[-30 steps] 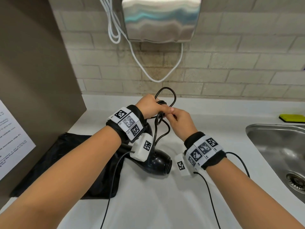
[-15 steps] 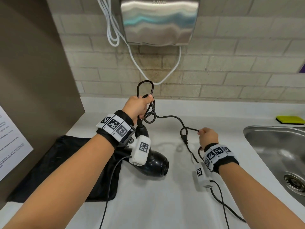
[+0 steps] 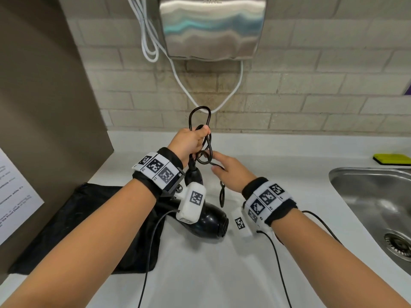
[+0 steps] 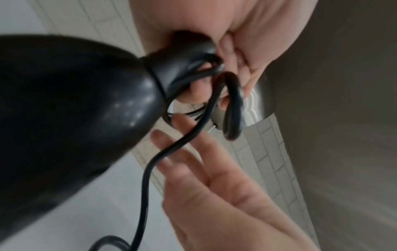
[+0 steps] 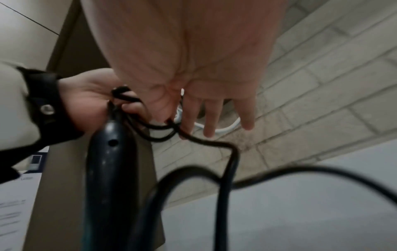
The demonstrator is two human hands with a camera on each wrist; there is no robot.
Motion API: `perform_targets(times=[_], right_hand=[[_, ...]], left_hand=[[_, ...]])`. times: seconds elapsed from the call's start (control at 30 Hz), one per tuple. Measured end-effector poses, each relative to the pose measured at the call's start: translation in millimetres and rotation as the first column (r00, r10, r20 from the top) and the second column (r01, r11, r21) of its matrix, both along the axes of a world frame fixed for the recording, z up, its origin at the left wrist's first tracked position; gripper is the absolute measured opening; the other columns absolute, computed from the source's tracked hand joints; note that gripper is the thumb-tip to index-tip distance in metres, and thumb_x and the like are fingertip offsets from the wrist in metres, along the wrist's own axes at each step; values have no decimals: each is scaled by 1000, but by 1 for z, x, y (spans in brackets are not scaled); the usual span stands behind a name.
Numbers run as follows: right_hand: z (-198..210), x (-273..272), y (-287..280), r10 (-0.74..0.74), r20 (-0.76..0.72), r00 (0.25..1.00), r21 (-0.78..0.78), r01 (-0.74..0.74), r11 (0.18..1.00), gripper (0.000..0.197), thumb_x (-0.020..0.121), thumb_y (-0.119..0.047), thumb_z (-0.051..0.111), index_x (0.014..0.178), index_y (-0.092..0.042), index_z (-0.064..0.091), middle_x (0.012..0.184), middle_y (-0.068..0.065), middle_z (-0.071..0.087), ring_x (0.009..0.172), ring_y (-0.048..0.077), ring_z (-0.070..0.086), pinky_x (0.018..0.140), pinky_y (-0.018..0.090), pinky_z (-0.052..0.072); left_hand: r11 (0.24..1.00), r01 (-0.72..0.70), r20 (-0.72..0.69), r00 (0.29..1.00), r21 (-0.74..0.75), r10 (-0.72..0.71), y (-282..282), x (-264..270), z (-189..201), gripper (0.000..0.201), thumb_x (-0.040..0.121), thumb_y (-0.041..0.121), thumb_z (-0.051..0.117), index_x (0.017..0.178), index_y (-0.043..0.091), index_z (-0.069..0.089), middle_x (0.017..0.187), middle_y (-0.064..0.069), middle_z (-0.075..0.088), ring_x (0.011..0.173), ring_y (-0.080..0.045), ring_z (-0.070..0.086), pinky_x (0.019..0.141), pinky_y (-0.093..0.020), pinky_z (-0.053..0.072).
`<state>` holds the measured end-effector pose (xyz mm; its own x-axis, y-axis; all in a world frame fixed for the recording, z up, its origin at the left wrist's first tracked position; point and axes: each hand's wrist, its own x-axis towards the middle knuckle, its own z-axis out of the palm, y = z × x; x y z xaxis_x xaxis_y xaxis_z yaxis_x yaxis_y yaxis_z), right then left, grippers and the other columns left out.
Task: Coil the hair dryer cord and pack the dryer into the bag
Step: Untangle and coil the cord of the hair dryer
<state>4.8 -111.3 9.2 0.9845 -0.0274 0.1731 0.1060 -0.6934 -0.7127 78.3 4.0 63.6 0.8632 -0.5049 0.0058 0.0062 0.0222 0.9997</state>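
Observation:
My left hand (image 3: 199, 135) grips the handle end of the black hair dryer (image 3: 211, 223) together with loops of its black cord (image 3: 200, 117); one loop stands up above the fist. The dryer's body hangs low over the white counter, partly behind my wrist camera. My right hand (image 3: 222, 166) is just right of the left, fingers straight, with the cord lying across them. In the left wrist view the cord (image 4: 171, 149) crosses the open right hand (image 4: 193, 163). A black bag (image 3: 89, 218) lies flat on the counter at the left.
A steel sink (image 3: 364, 174) is set into the counter at the right, with a yellow-green sponge (image 3: 391, 158) behind it. A wall hand dryer (image 3: 211, 30) and its white cable (image 3: 151, 45) hang above. A brown partition (image 3: 44, 85) closes off the left side.
Half a second ago the right hand held the cord stretched out to the right. It has come back to the left hand with the cord, and its fingers have straightened.

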Motion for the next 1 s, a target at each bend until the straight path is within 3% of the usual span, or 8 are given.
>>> perform_targets(times=[0.17, 0.27, 0.5, 0.67, 0.73, 0.8, 0.9, 1.0], right_hand=[[-14, 9, 7, -164, 201, 966, 211, 121, 970, 31, 91, -4, 48, 120, -12, 57, 102, 8, 65, 91, 13, 55, 79, 13, 40], [-23, 12, -7, -343, 318, 884, 292, 253, 922, 27, 92, -1, 47, 112, -6, 63, 99, 1, 63, 90, 7, 54, 76, 0, 37], [-53, 10, -55, -587, 94, 804, 313, 536, 784, 26, 96, -6, 37, 96, -8, 63, 56, -3, 41, 46, 12, 32, 38, 9, 28], [-41, 15, -47, -485, -53, 873, 191, 486, 853, 27, 92, -7, 41, 103, -16, 64, 92, 8, 61, 68, 15, 51, 57, 11, 42], [-24, 11, -35, -408, 59, 911, 155, 395, 905, 29, 91, -9, 45, 113, -18, 61, 103, 2, 59, 89, 16, 53, 81, 22, 44], [-3, 6, -20, -275, 159, 948, 223, 237, 945, 30, 90, -9, 47, 116, -17, 59, 106, -2, 58, 100, 15, 51, 87, 23, 39], [18, 5, 0, -122, 193, 974, 225, 77, 971, 18, 91, -14, 52, 104, -13, 64, 100, 1, 64, 93, 14, 57, 79, 17, 43], [20, 7, 7, -228, 293, 929, 310, 133, 941, 17, 90, -11, 52, 76, -10, 61, 73, 13, 63, 64, 17, 53, 69, 31, 46]], left_hand=[[1000, 5, 24, 1000, 6, -5, 0, -3, 0, 25, 97, 21, 47, 75, 14, 56, 35, 13, 22, 30, -3, 18, 36, -16, 17], [998, -9, 6, 1000, -60, 9, 6, 0, -2, 24, 98, 20, 46, 77, 13, 56, 36, 13, 20, 29, -3, 17, 34, -16, 18], [999, -16, 30, 999, -31, 17, 12, 0, -5, 26, 98, 18, 46, 75, 14, 57, 38, 13, 19, 31, -4, 16, 35, -16, 19], [999, -28, 33, 999, 30, 27, 4, -2, -1, 25, 96, 19, 49, 73, 13, 56, 36, 13, 20, 31, -4, 17, 35, -16, 18], [998, -38, 42, 998, 50, 35, 3, -1, -1, 25, 96, 19, 51, 72, 13, 56, 35, 13, 22, 30, -4, 17, 34, -16, 18], [998, -39, 51, 998, 55, 36, 2, -1, -2, 25, 95, 20, 51, 72, 13, 57, 34, 13, 23, 30, -4, 18, 34, -16, 18], [998, -3, 59, 998, 65, -1, -1, -2, -1, 24, 95, 20, 52, 73, 13, 58, 34, 12, 28, 31, -5, 21, 35, -17, 19], [997, 64, 77, 995, 50, -67, -4, -7, 0, 22, 95, 21, 52, 75, 14, 61, 36, 11, 31, 31, -4, 21, 35, -17, 19]])
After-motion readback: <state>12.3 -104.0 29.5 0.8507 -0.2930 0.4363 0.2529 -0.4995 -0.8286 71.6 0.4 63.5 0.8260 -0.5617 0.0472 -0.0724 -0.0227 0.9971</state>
